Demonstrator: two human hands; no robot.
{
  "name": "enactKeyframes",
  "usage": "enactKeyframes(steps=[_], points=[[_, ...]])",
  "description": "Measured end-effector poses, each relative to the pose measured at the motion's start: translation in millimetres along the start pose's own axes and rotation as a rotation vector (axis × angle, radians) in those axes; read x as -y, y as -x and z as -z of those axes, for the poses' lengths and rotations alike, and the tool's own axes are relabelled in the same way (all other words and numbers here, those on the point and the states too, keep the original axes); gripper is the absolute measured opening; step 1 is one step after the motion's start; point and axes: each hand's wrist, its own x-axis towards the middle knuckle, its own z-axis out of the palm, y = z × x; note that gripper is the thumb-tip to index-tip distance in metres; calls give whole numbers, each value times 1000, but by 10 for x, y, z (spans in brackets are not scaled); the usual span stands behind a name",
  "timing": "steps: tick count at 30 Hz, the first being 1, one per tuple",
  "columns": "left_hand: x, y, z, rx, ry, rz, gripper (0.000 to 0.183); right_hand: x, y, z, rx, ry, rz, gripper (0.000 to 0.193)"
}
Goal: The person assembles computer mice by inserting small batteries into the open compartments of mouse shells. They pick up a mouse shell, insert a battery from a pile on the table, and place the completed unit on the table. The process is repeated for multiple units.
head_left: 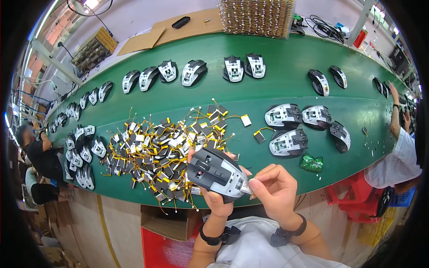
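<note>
My left hand (217, 203) is wrapped around a black and grey computer mouse (215, 173), tilted, with its open underside facing up. At the mouse's right end, my right hand (278, 190) pinches a small silver battery (246, 187) between thumb and fingers. The battery lies against the mouse's edge; whether it sits inside a recess I cannot tell. Just left of my hands spreads a pile of small batteries (163, 156) with yellow tape and thin wires. Several more mice (288, 143) rest right of the pile, beside a green crumpled packet (311, 163).
Mice stand in a row (194, 73) along the green bench (286, 49), with another cluster (80, 156) at the left. A tall stack of wired parts (257, 18) stands at the back. Co-workers sit at the left (38, 152) and right (393, 156). An open cardboard box (167, 223) is below the bench edge.
</note>
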Motion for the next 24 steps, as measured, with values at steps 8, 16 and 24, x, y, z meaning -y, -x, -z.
enactKeyframes(steps=[8,16,24], points=[[66,49,-49,12,-99,-70,89,-120,-28,-75,-101,134,156,10],[0,14,4,104,201,141,73,35,-85,250,205,593,381,24],[83,122,-7,9,68,213,69,160,-205,304,276,536,180,15]])
